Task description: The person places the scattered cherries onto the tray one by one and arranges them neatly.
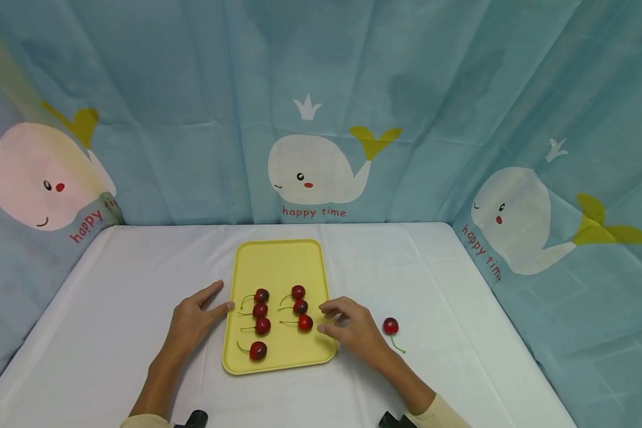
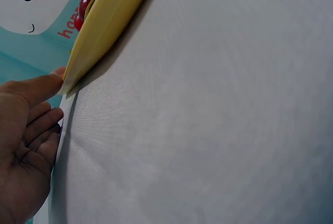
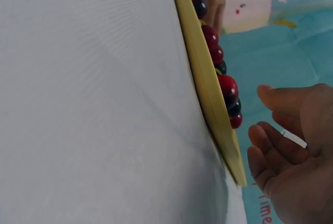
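Observation:
A yellow tray [image 1: 275, 261] lies on the table, bearing two columns of dark red cherries with green stems. Several stand in the left column, its nearest cherry [image 1: 258, 351] set a little apart; three form the right one, ending in a bright red cherry [image 1: 305, 323]. My left hand [image 1: 191, 318] rests at the tray's left edge, thumb touching the rim and fingers spread. Over the right rim hovers my right hand [image 1: 353, 327], loosely curved with a gap between thumb and fingers and nothing in it. The right wrist view shows its fingers beside the cherries [image 3: 228, 88].
One loose cherry [image 1: 390, 326] lies on the white tablecloth [image 1: 433, 279], right of the tray and just beyond my right hand. Blue curtains [image 1: 192, 119] printed with whales hang behind the table and along both sides.

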Action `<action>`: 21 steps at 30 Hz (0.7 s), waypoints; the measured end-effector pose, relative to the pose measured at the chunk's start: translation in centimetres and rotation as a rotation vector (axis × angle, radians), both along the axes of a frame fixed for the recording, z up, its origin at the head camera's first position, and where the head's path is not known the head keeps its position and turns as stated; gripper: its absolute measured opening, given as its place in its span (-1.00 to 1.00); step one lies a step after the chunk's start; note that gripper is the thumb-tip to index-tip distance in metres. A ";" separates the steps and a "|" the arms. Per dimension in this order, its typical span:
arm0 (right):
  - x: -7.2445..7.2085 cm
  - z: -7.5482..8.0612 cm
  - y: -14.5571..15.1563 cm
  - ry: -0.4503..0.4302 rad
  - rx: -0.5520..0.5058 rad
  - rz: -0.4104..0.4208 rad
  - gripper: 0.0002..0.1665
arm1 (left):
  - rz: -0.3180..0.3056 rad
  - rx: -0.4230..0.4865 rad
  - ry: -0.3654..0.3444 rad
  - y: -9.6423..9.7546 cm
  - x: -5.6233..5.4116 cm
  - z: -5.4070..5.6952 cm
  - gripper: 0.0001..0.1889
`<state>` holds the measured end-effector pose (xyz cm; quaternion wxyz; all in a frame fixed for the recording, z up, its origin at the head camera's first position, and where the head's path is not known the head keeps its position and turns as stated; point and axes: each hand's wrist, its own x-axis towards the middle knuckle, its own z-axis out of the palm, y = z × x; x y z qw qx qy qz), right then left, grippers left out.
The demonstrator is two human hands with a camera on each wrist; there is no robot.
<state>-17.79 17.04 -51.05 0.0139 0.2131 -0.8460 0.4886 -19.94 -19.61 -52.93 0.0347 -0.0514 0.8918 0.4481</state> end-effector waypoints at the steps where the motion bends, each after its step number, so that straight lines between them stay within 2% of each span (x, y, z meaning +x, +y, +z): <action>1: 0.0 0.0 0.2 0.002 -0.006 0.001 -0.58 | -0.001 0.000 0.002 0.0 0.0 0.0 -0.16; 21: 0.5 0.5 3.9 -0.035 -0.062 -0.074 -0.55 | 0.003 0.008 -0.008 0.0 0.0 0.0 -0.17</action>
